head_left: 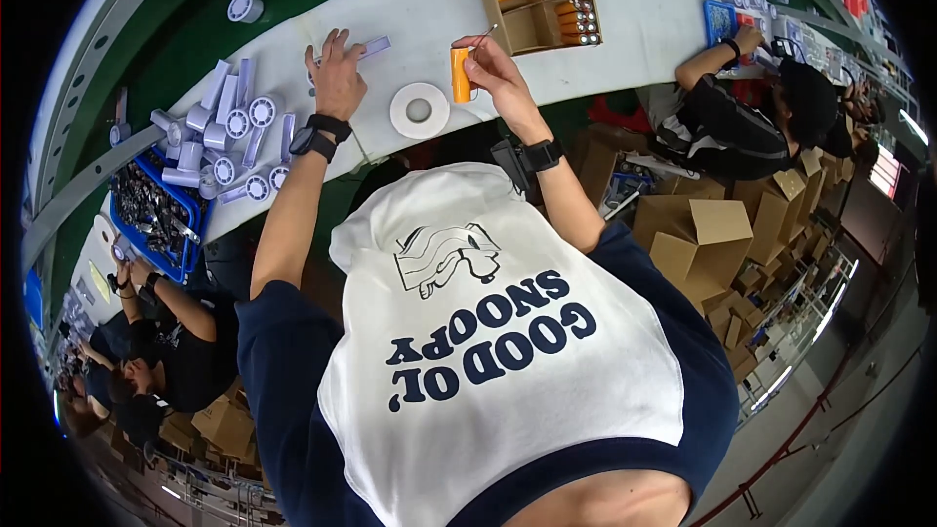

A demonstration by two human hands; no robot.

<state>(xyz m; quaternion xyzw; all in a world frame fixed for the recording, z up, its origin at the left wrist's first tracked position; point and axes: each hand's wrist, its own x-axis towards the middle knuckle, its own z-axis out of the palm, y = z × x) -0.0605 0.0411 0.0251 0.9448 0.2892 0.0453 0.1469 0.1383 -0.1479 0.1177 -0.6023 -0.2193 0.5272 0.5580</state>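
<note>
My right hand [499, 81] grips an orange cylindrical battery [461, 75], held upright just above the white table, with a thin wire showing at its top. My left hand [338, 80] is over a lavender plastic fan housing [375, 46]. Its fingers are spread, and the hand hides most of that part; whether they press on it I cannot tell. Between my hands, close to the near table edge, lies a white roll of tape [399, 111].
Lavender fan housings [234, 122] are heaped to the left, beside a blue bin [185, 259] of dark small parts. A divided cardboard box [532, 44] at the back holds several orange batteries. Co-workers sit at left and right; open cartons [698, 234] stand at right.
</note>
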